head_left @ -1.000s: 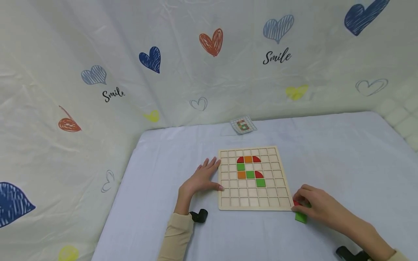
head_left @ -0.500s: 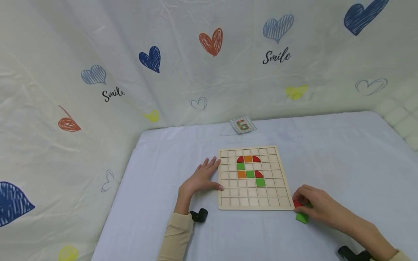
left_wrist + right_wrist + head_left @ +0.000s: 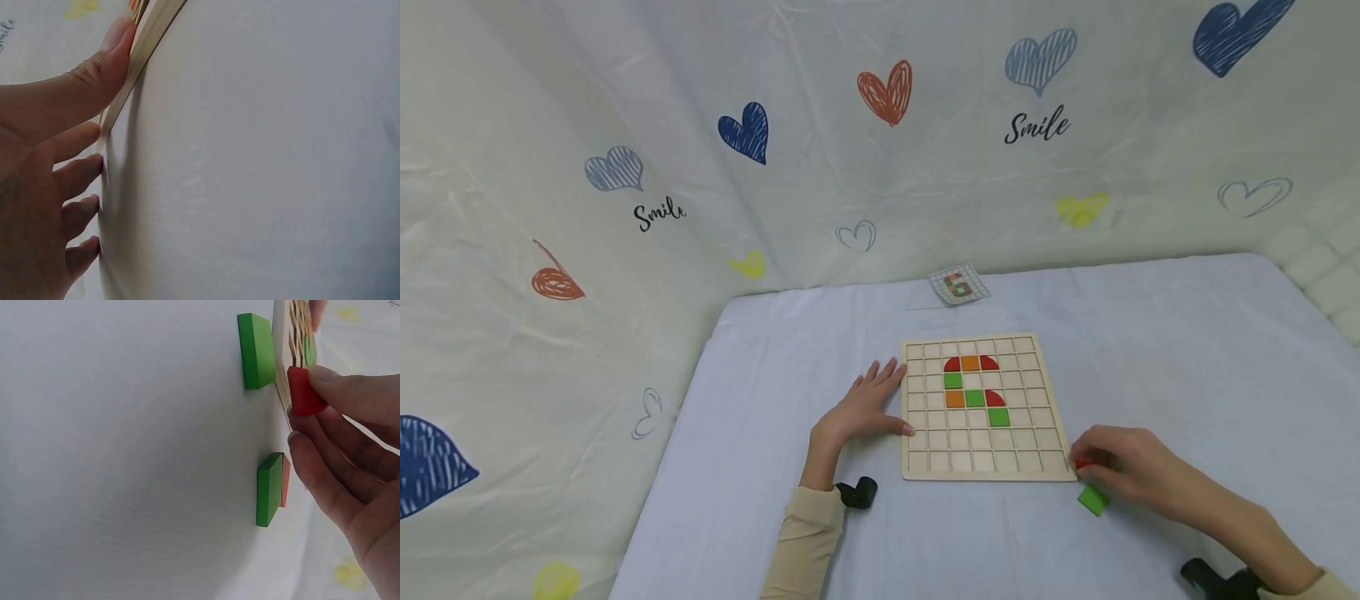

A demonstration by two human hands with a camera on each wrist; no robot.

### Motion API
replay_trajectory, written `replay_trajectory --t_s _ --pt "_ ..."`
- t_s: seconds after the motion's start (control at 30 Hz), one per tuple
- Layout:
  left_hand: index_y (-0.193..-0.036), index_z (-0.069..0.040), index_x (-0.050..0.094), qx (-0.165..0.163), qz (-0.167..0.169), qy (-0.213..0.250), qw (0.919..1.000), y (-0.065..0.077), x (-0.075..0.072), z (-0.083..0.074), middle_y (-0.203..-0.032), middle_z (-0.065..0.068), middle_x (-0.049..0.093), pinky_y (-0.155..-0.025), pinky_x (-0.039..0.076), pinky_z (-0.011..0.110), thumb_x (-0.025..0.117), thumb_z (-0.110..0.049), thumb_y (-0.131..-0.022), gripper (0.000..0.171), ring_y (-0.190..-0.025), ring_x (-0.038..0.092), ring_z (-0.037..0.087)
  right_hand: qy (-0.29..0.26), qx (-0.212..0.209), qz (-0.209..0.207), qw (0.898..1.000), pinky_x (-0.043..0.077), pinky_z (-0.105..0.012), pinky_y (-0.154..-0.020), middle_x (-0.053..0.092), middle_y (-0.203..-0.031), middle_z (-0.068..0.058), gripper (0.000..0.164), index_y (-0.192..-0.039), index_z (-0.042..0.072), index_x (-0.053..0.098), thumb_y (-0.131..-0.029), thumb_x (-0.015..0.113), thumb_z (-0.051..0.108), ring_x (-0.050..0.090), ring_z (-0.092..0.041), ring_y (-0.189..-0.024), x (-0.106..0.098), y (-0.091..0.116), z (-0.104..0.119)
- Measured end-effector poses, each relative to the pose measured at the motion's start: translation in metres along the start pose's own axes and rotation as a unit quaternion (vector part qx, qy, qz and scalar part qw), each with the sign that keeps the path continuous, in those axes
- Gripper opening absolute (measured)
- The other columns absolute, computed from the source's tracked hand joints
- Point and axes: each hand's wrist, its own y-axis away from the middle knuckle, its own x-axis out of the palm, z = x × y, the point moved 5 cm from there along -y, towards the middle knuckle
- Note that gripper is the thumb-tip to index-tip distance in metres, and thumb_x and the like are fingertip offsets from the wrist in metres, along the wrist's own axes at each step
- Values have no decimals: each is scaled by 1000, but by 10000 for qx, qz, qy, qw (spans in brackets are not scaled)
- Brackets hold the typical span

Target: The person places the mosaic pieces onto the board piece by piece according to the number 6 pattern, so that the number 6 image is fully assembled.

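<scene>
My right hand [image 3: 1138,467] pinches a small red block [image 3: 303,390] with a curved side between thumb and fingers, right at the near right corner of the wooden grid board [image 3: 1030,462]. One green block [image 3: 256,350] lies by that corner. A second green block [image 3: 270,490] sits below the fingers in the right wrist view, an orange-red piece [image 3: 285,481] behind it. On the board's left edge rests the thumb of my left hand [image 3: 861,415], its fingers spread and fairly straight along the side. Red, orange and green pieces fill several upper and middle squares.
A small card [image 3: 959,285] printed with a coloured grid pattern lies at the table's back edge. Behind it hangs a pale curtain [image 3: 805,192] with hearts. White cloth [image 3: 1187,350] covers the table. A black wrist device [image 3: 859,493] sits by the left cuff.
The red block has come up off the cloth in my right hand, and the nearby green block shows more fully. My left hand stays on the board.
</scene>
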Motion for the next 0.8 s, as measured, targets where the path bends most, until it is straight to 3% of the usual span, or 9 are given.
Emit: replay_trajectory --t_s 0.23,0.43,0.6,0.8 --pt "-166 -17 21 52 -9 47 10000 0 -1 0 -174 3 11 -131 4 51 83 -40 -86 104 -161 -1 29 24 289 -228 9993 50 -7 -68 74 -87 13 29 -95 17 75 -75 87 0 63 6 -75 -4 -9 7" --pt "-166 -17 21 45 -7 37 10000 -1 -1 -1 -174 3 11 -131 4 52 83 -40 -86 104 -161 -1 29 -124 790 -378 9961 54 -14 -65 75 -88 15 22 -96 16 78 -80 85 2 63 6 -74 -2 -20 8" --pt "-166 -18 21 12 13 -10 10000 -1 -1 -1 -174 2 10 -131 4 51 83 -40 -86 104 -161 -2 28 -191 734 -478 9960 56 -16 -66 75 -89 12 24 -96 15 78 -79 84 -1 63 5 -76 2 -29 11" --pt "-166 -17 21 -40 4 14 10000 0 -1 -2 -174 3 10 -130 4 52 84 -41 -85 104 -161 -2 29 -380 944 -282 9944 60 -20 -71 76 -93 8 20 -99 12 79 -82 83 2 68 2 -80 9 -41 11"
